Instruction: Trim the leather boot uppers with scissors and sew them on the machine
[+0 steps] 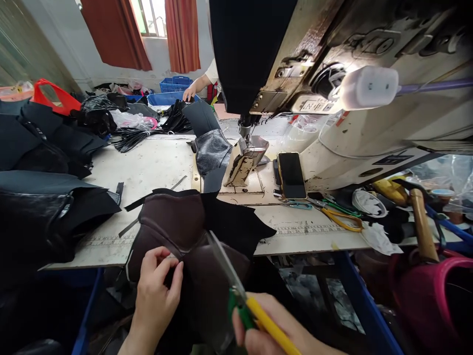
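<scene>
A dark brown leather piece (173, 214) with stitched seams and a black backing drapes over the front edge of the machine table. My left hand (158, 286) is closed at its middle seam, thumb and fingertips pinching the material there. In my right hand (271, 323) is a pair of scissors (229, 266), one handle yellow and the other green. Their blades point up and left over the leather, to the right of my left hand; a cut is not visible. Behind the leather, a black and grey piece (212, 150) lies beside the sewing machine's post (240, 165).
A phone (291, 175) lies right of the post, near yellow-handled scissors (342, 219). Stacks of dark pieces (40, 212) crowd the left. The machine head (266, 59) overhangs the table. A pink bucket (424, 296) stands at right. Across the table, another person's hand (190, 92) reaches in.
</scene>
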A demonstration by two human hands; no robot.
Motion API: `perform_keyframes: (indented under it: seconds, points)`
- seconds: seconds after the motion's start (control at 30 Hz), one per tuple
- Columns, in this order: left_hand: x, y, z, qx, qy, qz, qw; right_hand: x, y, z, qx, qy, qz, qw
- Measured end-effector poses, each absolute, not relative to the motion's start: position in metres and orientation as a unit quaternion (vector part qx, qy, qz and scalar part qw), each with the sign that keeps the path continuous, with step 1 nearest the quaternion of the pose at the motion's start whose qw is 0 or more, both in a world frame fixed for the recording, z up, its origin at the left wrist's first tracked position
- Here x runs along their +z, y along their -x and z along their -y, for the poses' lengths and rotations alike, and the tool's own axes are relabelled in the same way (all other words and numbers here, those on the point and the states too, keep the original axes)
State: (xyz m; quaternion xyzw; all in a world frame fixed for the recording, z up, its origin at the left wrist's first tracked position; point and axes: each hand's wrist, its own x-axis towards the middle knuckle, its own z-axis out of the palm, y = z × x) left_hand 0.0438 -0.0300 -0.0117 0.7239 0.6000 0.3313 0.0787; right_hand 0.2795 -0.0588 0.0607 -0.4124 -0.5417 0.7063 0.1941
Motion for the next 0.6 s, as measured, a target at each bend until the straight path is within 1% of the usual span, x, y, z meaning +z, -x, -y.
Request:
perform_keyframes:
  seconds: [0.1, 0.2, 0.27, 0.4, 0.5, 0.6]
  points:
    - [-0.012, -0.040, 0.034, 0.364, -0.735, -0.571, 0.039, 0.023, -0.249, 0.058, 0.806, 0.348, 0.446, 0.173]
    - [-0.012, -0.036, 0.033, 0.376, -0.739, -0.559, 0.015, -0.015, -0.233, 0.064, 0.839, 0.365, 0.365, 0.172]
    - [-0.012, -0.033, 0.031, 0.363, -0.753, -0.548, 0.016, -0.028, -0.235, 0.069, 0.838, 0.394, 0.343, 0.161]
    - [-0.010, -0.029, 0.026, 0.320, -0.759, -0.564, 0.060, -0.028, -0.253, 0.078, 0.821, 0.413, 0.372, 0.127]
    - [-0.009, -0.027, 0.024, 0.304, -0.751, -0.578, 0.096, -0.022, -0.256, 0.080, 0.804, 0.417, 0.406, 0.119]
    - [-0.008, -0.026, 0.025, 0.299, -0.747, -0.582, 0.119, -0.020, -0.248, 0.080, 0.812, 0.427, 0.386, 0.099]
